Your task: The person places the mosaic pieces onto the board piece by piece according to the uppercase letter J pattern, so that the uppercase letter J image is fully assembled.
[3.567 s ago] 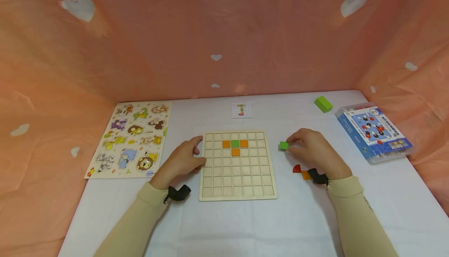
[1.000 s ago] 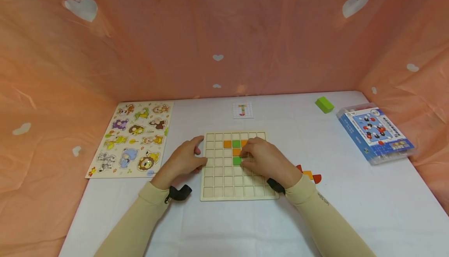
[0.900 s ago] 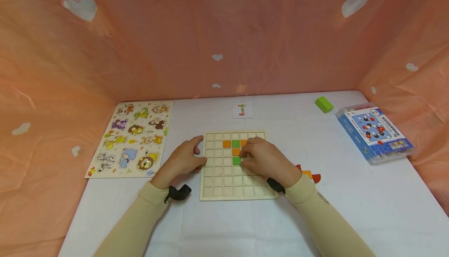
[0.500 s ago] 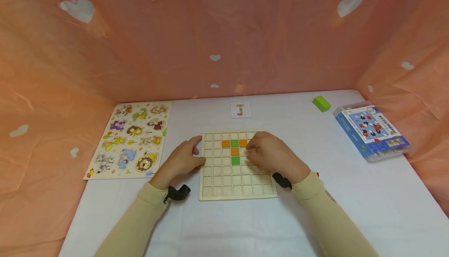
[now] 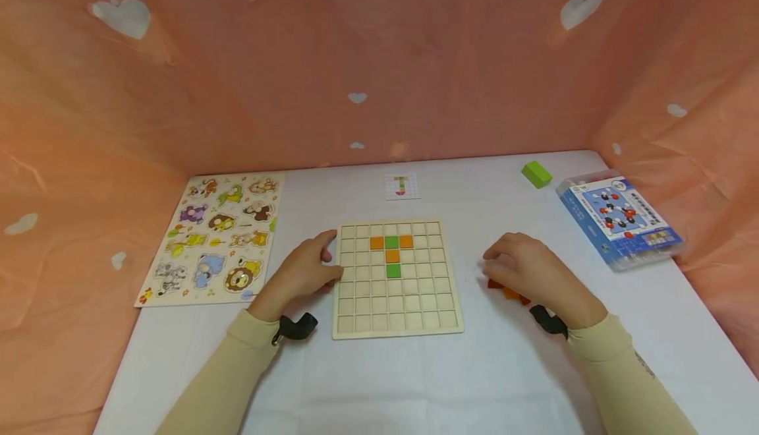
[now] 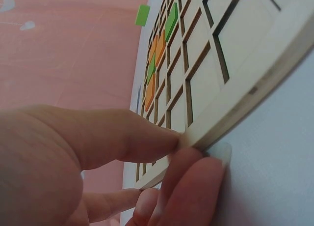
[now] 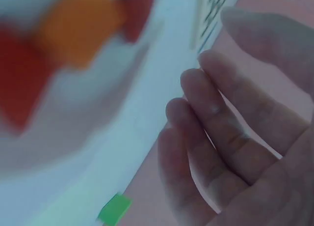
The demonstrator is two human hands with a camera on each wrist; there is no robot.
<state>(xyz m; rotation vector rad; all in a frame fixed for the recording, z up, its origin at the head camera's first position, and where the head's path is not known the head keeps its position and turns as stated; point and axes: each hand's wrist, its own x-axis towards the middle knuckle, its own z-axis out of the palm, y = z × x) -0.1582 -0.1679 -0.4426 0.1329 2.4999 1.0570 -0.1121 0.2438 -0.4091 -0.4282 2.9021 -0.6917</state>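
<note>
Right hand (image 5: 524, 270) moves off board (image 5: 395, 304) to its 3 o'clock, grip apart; left hand (image 5: 299, 270), grip spread, touches 9 o'clock edge. Five tiles (image 5: 393, 256) seated; orange and red pieces (image 5: 511, 294) remain loose near 3 o'clock.

Orange piece (image 7: 81, 27) badly blurred

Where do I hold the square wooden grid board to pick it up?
Probably best to pinch opposite edges of the square wooden grid board, coming in from left and right. It's thin and lying flat, and the orange and green square tiles sit away from those edges.
</note>
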